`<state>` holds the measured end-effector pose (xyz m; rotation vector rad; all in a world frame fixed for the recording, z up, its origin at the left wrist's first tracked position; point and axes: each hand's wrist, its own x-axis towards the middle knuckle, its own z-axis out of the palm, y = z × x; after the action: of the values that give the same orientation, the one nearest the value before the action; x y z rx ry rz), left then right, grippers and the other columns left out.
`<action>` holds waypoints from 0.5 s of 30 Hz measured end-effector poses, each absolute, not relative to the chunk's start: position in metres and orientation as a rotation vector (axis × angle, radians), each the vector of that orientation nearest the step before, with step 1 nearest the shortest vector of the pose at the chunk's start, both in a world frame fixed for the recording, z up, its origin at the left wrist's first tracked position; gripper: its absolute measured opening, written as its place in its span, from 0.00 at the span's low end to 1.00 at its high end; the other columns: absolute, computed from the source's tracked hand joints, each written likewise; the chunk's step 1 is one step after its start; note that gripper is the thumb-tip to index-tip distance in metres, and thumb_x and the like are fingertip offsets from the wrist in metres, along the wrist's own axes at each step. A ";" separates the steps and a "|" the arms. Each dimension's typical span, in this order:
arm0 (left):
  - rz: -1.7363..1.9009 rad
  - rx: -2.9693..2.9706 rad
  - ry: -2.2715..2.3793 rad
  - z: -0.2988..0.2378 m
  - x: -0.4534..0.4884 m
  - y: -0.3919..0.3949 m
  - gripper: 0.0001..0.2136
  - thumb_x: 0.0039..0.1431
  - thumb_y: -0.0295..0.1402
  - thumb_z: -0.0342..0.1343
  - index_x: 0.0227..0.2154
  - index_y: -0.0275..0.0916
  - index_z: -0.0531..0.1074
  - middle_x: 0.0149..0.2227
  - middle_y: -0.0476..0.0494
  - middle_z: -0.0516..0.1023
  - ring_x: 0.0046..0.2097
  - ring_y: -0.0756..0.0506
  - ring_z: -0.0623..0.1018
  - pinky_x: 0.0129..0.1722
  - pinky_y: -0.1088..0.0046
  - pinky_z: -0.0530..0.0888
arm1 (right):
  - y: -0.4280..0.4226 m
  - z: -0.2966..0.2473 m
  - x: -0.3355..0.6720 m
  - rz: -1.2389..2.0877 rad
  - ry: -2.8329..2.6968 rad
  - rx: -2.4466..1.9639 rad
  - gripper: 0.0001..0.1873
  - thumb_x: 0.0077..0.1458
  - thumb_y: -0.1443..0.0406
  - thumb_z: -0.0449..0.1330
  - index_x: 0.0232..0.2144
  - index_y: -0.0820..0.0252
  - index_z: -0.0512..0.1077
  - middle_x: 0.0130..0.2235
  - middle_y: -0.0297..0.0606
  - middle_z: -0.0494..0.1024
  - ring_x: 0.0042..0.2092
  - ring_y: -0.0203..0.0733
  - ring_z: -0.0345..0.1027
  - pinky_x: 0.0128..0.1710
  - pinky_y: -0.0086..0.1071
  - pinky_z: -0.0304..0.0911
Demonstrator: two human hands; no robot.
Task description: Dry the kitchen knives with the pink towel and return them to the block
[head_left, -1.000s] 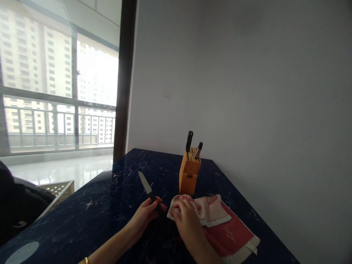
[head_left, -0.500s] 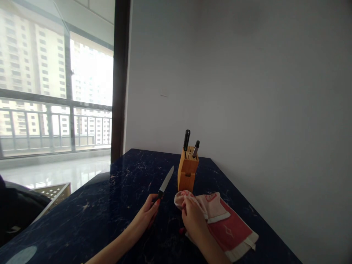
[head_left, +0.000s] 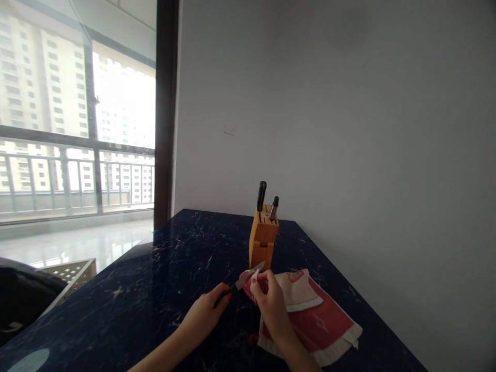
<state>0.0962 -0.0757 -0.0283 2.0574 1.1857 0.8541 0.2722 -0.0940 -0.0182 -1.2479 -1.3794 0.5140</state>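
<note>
My left hand (head_left: pixel 203 315) grips the black handle of a kitchen knife (head_left: pixel 242 281), whose steel blade points right toward my right hand. My right hand (head_left: pixel 271 305) pinches a raised fold of a red and white cloth (head_left: pixel 320 323), and the blade tip meets that fold near the fingers. The rest of the cloth lies flat on the table. Just behind my hands stands a wooden knife block (head_left: pixel 263 240) holding a black-handled knife (head_left: pixel 261 196) and a steel-capped handle (head_left: pixel 274 207). Its base is partly hidden by the cloth.
The dark blue marble table (head_left: pixel 174 253) ends at a grey wall (head_left: pixel 349 129) on the right. A dark door frame (head_left: pixel 166 113) and glass lie beyond its far edge. A perforated metal crate (head_left: pixel 72 274) and a black bag (head_left: pixel 23 294) sit low at the left.
The knife has swung from pointing up and away to lying nearly level, its tip at the cloth. My right hand has lifted a fold of the cloth up to the blade.
</note>
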 end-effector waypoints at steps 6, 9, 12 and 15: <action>0.784 2.153 1.227 -0.030 0.098 -0.078 0.11 0.57 0.39 0.43 0.37 0.47 0.69 0.34 0.50 0.77 0.35 0.46 0.76 0.34 0.77 0.65 | -0.096 -0.020 0.265 0.529 -1.545 -1.218 0.07 0.51 0.66 0.52 0.29 0.59 0.70 0.35 0.39 0.75 0.39 0.42 0.68 0.41 0.33 0.61; 0.767 2.174 1.255 -0.032 0.098 -0.078 0.11 0.57 0.38 0.44 0.37 0.47 0.69 0.34 0.50 0.77 0.36 0.46 0.76 0.34 0.77 0.65 | -0.095 -0.021 0.264 0.453 -1.633 -1.240 0.08 0.48 0.70 0.53 0.29 0.58 0.71 0.36 0.38 0.75 0.43 0.43 0.66 0.45 0.34 0.58; 0.772 2.172 1.246 -0.032 0.098 -0.077 0.11 0.58 0.38 0.43 0.37 0.46 0.69 0.35 0.50 0.77 0.36 0.46 0.76 0.34 0.77 0.65 | -0.092 -0.023 0.265 0.414 -1.656 -1.285 0.10 0.46 0.72 0.52 0.30 0.58 0.71 0.35 0.37 0.75 0.42 0.42 0.67 0.44 0.33 0.59; 0.766 2.178 1.227 -0.031 0.098 -0.078 0.11 0.58 0.39 0.43 0.37 0.46 0.69 0.35 0.50 0.77 0.36 0.46 0.76 0.34 0.77 0.65 | -0.088 -0.026 0.264 0.457 -1.593 -1.350 0.11 0.46 0.72 0.52 0.33 0.58 0.70 0.33 0.36 0.75 0.38 0.42 0.69 0.39 0.33 0.61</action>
<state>0.0979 -0.0777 -0.0311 2.1782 1.2273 0.7659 0.2644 -0.0879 -0.0264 -1.3505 -1.5933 0.4565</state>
